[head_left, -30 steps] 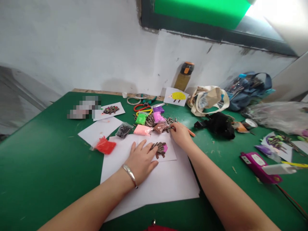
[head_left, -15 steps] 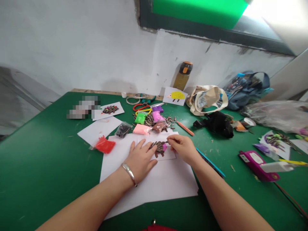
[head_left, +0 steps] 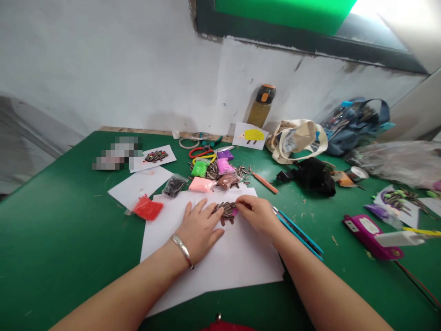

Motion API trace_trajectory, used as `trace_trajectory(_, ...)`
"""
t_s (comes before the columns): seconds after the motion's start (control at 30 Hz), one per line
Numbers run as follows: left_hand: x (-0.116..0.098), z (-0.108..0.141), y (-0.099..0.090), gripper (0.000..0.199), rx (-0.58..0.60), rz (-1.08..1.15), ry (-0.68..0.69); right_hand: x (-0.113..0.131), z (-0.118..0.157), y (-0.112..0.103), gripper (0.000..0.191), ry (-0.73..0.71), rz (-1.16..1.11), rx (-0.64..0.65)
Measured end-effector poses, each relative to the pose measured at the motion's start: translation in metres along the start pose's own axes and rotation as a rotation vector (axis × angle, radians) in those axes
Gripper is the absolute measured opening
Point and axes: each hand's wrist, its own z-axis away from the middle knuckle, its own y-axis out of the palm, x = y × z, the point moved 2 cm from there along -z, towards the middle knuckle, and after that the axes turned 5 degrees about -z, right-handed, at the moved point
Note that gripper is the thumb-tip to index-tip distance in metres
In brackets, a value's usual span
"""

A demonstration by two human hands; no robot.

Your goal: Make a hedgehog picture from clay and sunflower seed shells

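My left hand [head_left: 200, 227] lies flat with its fingers spread on the white paper [head_left: 213, 271], its fingertips at the left edge of a small hedgehog figure [head_left: 225, 211]. The figure has a back of striped sunflower seeds, a purple clay part at its right and brown feet. My right hand [head_left: 257, 212] is closed in a pinch at the figure's upper right. A dark seed shows at its fingertips, pressed close to the other seeds; the hand covers part of the purple clay.
Bags of clay in green [head_left: 199, 168], pink [head_left: 201, 185], brown [head_left: 228, 180], black [head_left: 174, 185] and red [head_left: 148, 208] lie around loose seeds [head_left: 214, 170]. Blue-handled tools [head_left: 303, 236] lie beside my right forearm. A purple glue gun [head_left: 370, 236] is at right; a bottle [head_left: 261, 105] stands behind.
My right hand has moved slightly left, bringing the seed down onto the figure and covering more purple clay. My left hand stays in place on the paper.
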Motion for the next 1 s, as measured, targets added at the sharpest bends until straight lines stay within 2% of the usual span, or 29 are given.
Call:
trace_trajectory(0.5, -0.0025, -0.0007, -0.0037, 0.044, 0.033, 0.015, -0.016, 0.0089, 0.0012, 0.0096, 0.017, -0.143, 0.077, -0.013)
trace_trajectory(0.73, -0.0008, -0.0004, -0.0010, 0.045, 0.015, 0.007, -0.007, 0.0024, 0.0025, 0.0033, 0.014, -0.017, 0.082, -0.005)
trace_trajectory(1.0, -0.0011, -0.0002, -0.0014, 0.044, 0.024, 0.012, -0.011, 0.0012, 0.0004, 0.0042, 0.022, -0.047, 0.189, -0.012)
